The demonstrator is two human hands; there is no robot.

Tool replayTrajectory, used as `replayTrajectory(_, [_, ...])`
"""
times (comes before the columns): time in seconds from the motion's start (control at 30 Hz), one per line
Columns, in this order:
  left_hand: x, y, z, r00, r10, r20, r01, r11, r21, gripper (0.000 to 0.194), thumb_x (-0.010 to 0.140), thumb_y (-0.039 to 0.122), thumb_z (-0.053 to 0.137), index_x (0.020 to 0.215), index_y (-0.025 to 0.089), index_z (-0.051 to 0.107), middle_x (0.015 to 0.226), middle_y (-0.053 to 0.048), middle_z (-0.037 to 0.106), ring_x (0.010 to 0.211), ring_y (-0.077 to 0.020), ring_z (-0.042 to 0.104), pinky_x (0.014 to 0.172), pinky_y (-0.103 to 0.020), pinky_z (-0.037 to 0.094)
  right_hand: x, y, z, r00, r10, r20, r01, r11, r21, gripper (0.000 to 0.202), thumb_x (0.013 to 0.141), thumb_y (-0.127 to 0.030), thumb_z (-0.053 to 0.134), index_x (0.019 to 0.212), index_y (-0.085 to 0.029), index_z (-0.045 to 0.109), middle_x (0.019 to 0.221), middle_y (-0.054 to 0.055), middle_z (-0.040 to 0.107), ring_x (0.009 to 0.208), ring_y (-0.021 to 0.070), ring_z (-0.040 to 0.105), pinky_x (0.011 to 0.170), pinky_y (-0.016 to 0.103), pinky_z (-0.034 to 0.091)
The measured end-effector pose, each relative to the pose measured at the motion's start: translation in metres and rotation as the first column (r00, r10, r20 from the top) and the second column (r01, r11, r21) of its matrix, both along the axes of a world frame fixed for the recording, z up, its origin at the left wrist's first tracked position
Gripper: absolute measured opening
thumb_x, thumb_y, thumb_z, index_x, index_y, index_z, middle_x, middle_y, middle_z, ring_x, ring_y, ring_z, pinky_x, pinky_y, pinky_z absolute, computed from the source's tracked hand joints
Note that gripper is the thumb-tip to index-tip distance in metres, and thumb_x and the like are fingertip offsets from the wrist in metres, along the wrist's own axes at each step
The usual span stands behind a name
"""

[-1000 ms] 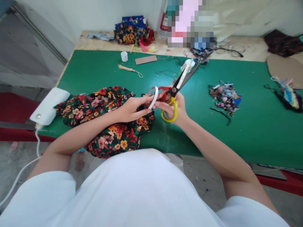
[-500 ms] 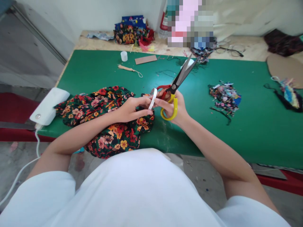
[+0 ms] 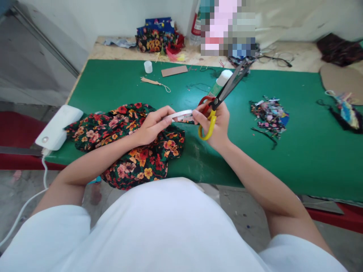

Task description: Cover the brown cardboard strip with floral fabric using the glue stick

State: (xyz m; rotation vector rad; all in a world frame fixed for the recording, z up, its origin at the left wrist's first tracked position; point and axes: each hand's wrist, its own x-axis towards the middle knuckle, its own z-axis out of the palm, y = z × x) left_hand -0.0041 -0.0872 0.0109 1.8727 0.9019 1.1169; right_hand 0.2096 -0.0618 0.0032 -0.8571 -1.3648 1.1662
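Observation:
My left hand (image 3: 155, 126) is closed, its thumb and fingers pinching one side of what looks like a thin roll of white tape (image 3: 182, 113). The thumb and fingers of my right hand (image 3: 217, 122) meet the roll's other side. That same hand holds scissors (image 3: 216, 102) with one red and one yellow handle; their dark blades point up and away to the right. Below my left wrist lies dark floral cloth (image 3: 127, 158), bunched up and hanging over the table's near edge. Just behind the scissors is a white-capped tube (image 3: 224, 77) with a green body.
On the green mat (image 3: 113, 81) are a white cap (image 3: 148, 67), a cardboard strip (image 3: 174, 71) and a beige tassel (image 3: 154, 82). A white box (image 3: 59, 126) with a cord sits left. Fabric scraps (image 3: 270, 117) lie right, eyeglasses (image 3: 275, 60) at the back.
The white roll has turned from nearly upright to nearly level, and my hands have moved apart. My right hand and the scissors have shifted right, uncovering more of the white-capped tube.

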Motion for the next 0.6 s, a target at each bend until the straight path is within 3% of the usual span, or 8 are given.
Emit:
replayTrajectory(0.1, [-0.001, 0.004, -0.002, 0.990, 0.062, 0.124, -0.054, 0.996, -0.065, 0.054, 0.094, 0.072, 0.057, 0.081, 0.021, 0.063, 0.070, 0.000, 0.057, 0.064, -0.0135, 0.049, 0.063, -0.030, 0.044, 0.002, 0.000, 0.004, 1.000, 0.002, -0.007, -0.001, 0.999, 0.054, 0.060, 0.071, -0.066, 0.091, 0.087, -0.028, 0.046, 0.079, -0.004, 0.063, 0.065, 0.0134, 0.058, 0.063, 0.034, 0.058])
replayTrajectory(0.2, [0.002, 0.008, -0.006, 0.971, 0.070, 0.229, -0.038, 0.990, -0.139, 0.051, 0.090, 0.071, 0.063, 0.080, 0.021, 0.062, 0.066, 0.001, 0.050, 0.060, -0.0125, 0.044, 0.059, -0.030, 0.041, 0.002, 0.000, 0.004, 0.990, 0.144, 0.006, -0.144, 0.990, 0.013, 0.058, 0.072, -0.064, 0.091, 0.087, -0.027, 0.049, 0.085, -0.003, 0.067, 0.062, 0.0103, 0.057, 0.053, 0.029, 0.053])
replayTrajectory(0.3, [0.004, 0.008, -0.008, 0.970, 0.082, 0.227, -0.048, 0.987, -0.151, 0.052, 0.090, 0.073, 0.061, 0.080, 0.022, 0.060, 0.067, 0.001, 0.049, 0.060, -0.0127, 0.044, 0.059, -0.030, 0.042, 0.001, -0.002, 0.002, 0.964, 0.265, 0.022, -0.262, 0.961, -0.083, 0.059, 0.070, -0.064, 0.092, 0.085, -0.026, 0.050, 0.085, -0.003, 0.069, 0.056, 0.0085, 0.054, 0.048, 0.027, 0.049])
replayTrajectory(0.43, [0.000, 0.009, -0.012, 0.972, 0.229, 0.051, -0.233, 0.969, 0.078, 0.050, 0.100, 0.069, 0.049, 0.094, 0.023, 0.064, 0.084, -0.004, 0.063, 0.080, -0.0173, 0.060, 0.075, -0.033, 0.052, 0.000, -0.003, -0.002, 0.955, 0.297, -0.008, -0.296, 0.950, -0.102, 0.061, 0.062, -0.057, 0.099, 0.083, -0.026, 0.051, 0.075, -0.006, 0.063, 0.054, 0.0083, 0.055, 0.048, 0.026, 0.051])
replayTrajectory(0.53, [-0.008, 0.015, -0.019, 0.900, 0.429, -0.072, -0.391, 0.869, 0.303, 0.049, 0.101, 0.069, 0.047, 0.112, 0.024, 0.064, 0.110, -0.009, 0.065, 0.107, -0.0217, 0.063, 0.091, -0.037, 0.055, -0.002, -0.004, -0.002, 0.942, 0.335, -0.033, -0.337, 0.935, -0.110, 0.063, 0.060, -0.055, 0.100, 0.084, -0.026, 0.051, 0.075, -0.006, 0.063, 0.063, 0.0126, 0.065, 0.050, 0.026, 0.055])
replayTrajectory(0.6, [-0.012, 0.020, -0.023, 0.859, 0.506, -0.083, -0.452, 0.823, 0.343, 0.050, 0.098, 0.071, 0.054, 0.115, 0.024, 0.063, 0.114, -0.009, 0.062, 0.108, -0.0213, 0.063, 0.090, -0.036, 0.055, -0.002, -0.006, 0.000, 0.929, 0.367, -0.048, -0.370, 0.920, -0.129, 0.063, 0.060, -0.056, 0.100, 0.085, -0.026, 0.051, 0.079, -0.004, 0.067, 0.070, 0.0149, 0.071, 0.053, 0.026, 0.059])
